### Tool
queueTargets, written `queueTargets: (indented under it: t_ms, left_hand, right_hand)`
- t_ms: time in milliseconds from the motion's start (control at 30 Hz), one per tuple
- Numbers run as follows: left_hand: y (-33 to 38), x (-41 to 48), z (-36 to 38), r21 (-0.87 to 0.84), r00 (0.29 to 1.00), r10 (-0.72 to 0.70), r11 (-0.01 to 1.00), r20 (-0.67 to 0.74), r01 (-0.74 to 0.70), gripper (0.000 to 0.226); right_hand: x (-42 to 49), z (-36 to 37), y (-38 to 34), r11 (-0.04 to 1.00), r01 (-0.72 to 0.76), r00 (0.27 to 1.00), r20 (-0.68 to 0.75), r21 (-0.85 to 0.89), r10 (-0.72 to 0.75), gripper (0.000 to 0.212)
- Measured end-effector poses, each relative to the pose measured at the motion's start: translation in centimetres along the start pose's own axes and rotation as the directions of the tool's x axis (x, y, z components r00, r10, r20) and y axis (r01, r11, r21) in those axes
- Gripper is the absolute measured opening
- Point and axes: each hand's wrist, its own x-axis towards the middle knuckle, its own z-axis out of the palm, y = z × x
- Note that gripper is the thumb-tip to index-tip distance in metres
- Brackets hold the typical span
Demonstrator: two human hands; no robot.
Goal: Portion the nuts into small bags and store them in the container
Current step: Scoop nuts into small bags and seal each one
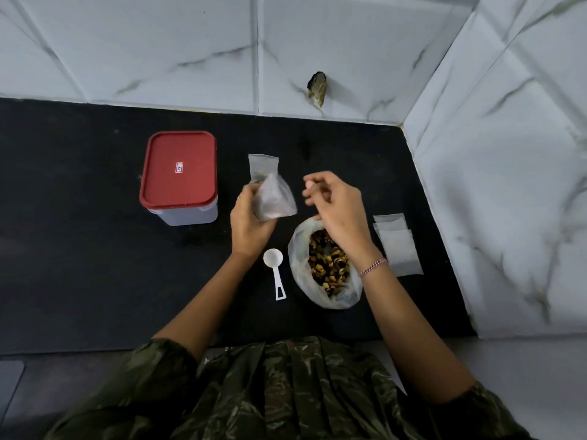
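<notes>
My left hand [251, 222] grips 1 small bag [274, 200]. My right hand [338, 206], at its 3 o'clock, is half-curled and I cannot tell if it holds anything. If the bag is unsealed, tilting it could spill the contents.

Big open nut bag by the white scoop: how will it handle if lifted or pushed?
Probably floppy: the nut bag is thin crumpled film slumped on the counter, so a rim grab would likely collapse it. Likely bottom-heavy: nuts fill it. Mouth is open, so tilting may spill.
</notes>
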Motion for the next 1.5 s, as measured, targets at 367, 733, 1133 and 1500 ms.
queueTargets:
  t_ms: [367, 733, 1133, 1500]
  left_hand:
    - [0.6, -2.1, -1.1, -0.157, 0.999, -0.021, 0.987, -0.030, 0.016, 0.068]
    - [0.7, -3.1, -1.4, -0.262, 0.994, 0.111, 0.959, 0.013, -0.104, 0.050]
    - [0.9, -4.1, -2.3, -0.298, 0.999, 0.001, 0.954, 0.053, 0.014, 0.035]
    - [-0.7, -6.1, -2.3, -0.137, 0.962, -0.002, 0.990, 0.275, 0.042, 0.040]
  right_hand:
    - [-5.5, 7.3, 3.8, 0.789, 0.243, 0.882, 0.467, -0.564, 0.061, 0.025]
    - [-6.6, 9.0, 5.1, 0.787, 0.265, 0.907, 0.421, -0.557, -0.007, 0.026]
    - [-3.9, 2.5, 6.1, 0.969, -0.135, 0.975, 0.144, -0.208, 0.167, 0.030]
    - [-4.4, -1.4, 9.7, 0.838, -0.212, 0.970, -0.006, -0.503, 0.243, 0.028]
